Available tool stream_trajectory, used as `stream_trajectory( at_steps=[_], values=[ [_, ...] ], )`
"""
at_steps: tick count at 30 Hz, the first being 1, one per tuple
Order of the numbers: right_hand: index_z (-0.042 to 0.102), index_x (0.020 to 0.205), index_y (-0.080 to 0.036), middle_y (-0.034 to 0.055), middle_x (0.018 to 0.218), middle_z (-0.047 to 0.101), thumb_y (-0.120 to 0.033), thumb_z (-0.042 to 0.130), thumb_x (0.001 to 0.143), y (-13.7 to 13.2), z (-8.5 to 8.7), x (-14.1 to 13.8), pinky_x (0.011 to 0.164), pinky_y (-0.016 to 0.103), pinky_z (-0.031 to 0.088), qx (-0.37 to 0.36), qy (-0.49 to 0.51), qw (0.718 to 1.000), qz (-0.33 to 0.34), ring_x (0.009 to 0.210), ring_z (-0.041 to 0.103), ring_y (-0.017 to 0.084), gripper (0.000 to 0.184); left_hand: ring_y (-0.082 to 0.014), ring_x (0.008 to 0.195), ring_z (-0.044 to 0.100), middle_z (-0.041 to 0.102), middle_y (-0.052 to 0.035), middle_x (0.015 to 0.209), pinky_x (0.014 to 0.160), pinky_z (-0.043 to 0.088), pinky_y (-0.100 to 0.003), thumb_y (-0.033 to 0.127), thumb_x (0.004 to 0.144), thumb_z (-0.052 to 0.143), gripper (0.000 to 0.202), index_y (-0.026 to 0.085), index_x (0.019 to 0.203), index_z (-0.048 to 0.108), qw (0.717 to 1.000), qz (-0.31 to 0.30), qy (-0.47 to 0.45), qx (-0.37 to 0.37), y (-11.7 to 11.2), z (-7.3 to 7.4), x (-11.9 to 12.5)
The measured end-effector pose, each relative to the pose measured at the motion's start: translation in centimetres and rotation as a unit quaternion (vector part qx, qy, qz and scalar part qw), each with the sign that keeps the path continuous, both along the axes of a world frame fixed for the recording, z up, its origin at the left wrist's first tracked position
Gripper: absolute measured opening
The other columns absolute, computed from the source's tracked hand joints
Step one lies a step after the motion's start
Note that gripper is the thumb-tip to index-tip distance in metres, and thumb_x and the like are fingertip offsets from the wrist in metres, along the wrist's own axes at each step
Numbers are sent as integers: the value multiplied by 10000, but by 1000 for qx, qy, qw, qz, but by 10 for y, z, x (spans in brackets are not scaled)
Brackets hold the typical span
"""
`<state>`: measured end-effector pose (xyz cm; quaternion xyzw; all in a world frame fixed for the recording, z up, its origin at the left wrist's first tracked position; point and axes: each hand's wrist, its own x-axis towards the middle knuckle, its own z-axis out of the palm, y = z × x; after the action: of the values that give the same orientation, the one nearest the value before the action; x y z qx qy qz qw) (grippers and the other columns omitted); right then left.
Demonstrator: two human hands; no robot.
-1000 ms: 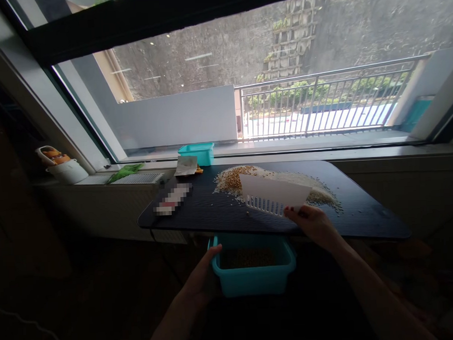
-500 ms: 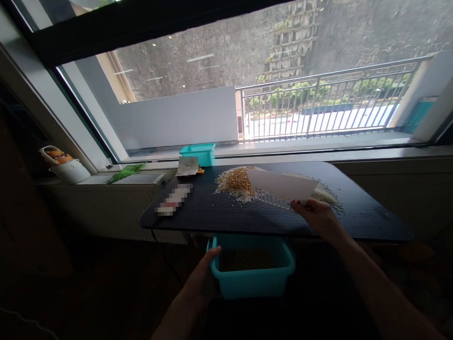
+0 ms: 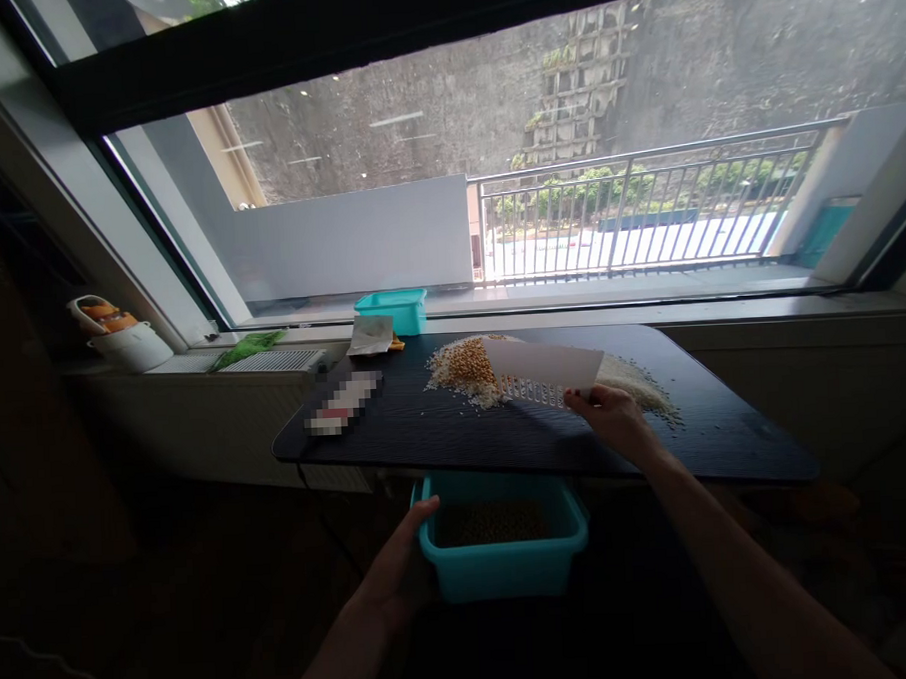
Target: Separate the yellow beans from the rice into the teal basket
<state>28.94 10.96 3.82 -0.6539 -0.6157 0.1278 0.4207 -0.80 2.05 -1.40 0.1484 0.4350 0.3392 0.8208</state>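
My right hand [image 3: 616,418] pinches the near right corner of a thin white card [image 3: 544,362] with a row of slots along its near edge. The card stands tilted over the table, in the spilled grain. At its left end lie yellow kernels [image 3: 470,361], resembling corn or soybeans, mixed with small white grains [image 3: 485,395]. To its right spreads a pile of pale, rice-like grains [image 3: 635,382]. Below the table's near edge, my left hand [image 3: 402,557] grips the left side of a turquoise bin [image 3: 504,569], thumb over the rim. Dark, small pieces [image 3: 495,523] cover its bottom.
The dark table [image 3: 427,441] stands against the window sill. A pixelated oblong item [image 3: 345,402] lies on its left. Behind are a paper packet [image 3: 372,335] and another turquoise bin [image 3: 407,313]. A white pot [image 3: 132,345] and green cloth [image 3: 249,350] sit by the radiator [image 3: 201,421].
My right hand has moved the card a little left, and more of the pale pile shows at its right end. My left hand keeps its grip on the bin. The view has shifted slightly.
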Motion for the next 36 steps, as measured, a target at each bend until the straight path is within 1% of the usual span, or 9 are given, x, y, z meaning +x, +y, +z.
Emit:
stream_trajectory(
  at_steps=[4,7,12,16,21,25,30,33,36],
  values=[
    [648,652,-160,9,578,606,-519,546,670,-5,2,2,510,236,387,-3,33,999,3,576,559,165,374,-257,1055,546,602,-79,1132,817,435,-361,502,723,560,612,247,1267,439,1000,4,2,2,0,1,0],
    [654,676,-157,10,584,605,-513,545,677,-4,1,3,524,242,397,-5,40,999,5,585,562,169,372,-260,1043,552,601,-82,1132,821,429,-367,510,727,550,614,244,1268,437,1000,0,7,1,0,1,1],
    [655,658,-164,19,582,621,-488,554,674,-4,1,-1,515,251,400,-26,45,999,12,584,574,177,340,-263,1020,564,612,-84,1106,820,431,-373,524,723,546,613,231,1254,458,1000,-8,9,5,1,-2,0],
    [672,674,-164,33,636,659,-456,575,659,-15,8,-2,539,258,423,-31,65,997,25,625,602,193,308,-270,1020,563,605,-92,1117,827,428,-380,525,731,535,617,221,1262,452,1000,-10,5,12,2,-4,-1],
    [674,630,-162,38,616,662,-494,593,643,-29,13,6,528,261,430,-16,74,997,18,600,600,189,341,-275,1039,553,573,-105,1172,847,412,-398,531,733,529,648,223,1291,413,1000,-14,-1,16,2,-6,-1],
    [694,668,-165,39,640,678,-507,605,635,-32,10,11,531,264,438,-10,78,996,28,614,609,197,354,-276,1076,528,556,-98,1196,851,408,-391,535,731,533,662,227,1301,399,1000,-13,1,12,0,-5,0],
    [692,695,-160,40,661,682,-484,588,666,-30,5,6,582,267,450,-26,73,996,32,663,621,203,342,-274,1066,536,569,-89,1173,846,408,-387,528,735,534,667,243,1318,380,1000,-11,6,11,0,-5,1],
    [688,715,-155,40,672,683,-470,576,683,-28,2,3,598,272,452,-37,68,996,45,684,624,209,336,-272,1046,549,582,-88,1152,843,411,-391,526,740,526,657,248,1318,383,1000,-14,9,12,1,-5,1],
    [687,723,-162,35,663,679,-466,589,676,-24,-4,4,597,272,456,-41,76,994,73,682,624,211,323,-268,1034,557,590,-92,1139,837,417,-391,525,741,524,652,242,1313,391,1000,-20,6,12,1,-4,1]
  ],
)
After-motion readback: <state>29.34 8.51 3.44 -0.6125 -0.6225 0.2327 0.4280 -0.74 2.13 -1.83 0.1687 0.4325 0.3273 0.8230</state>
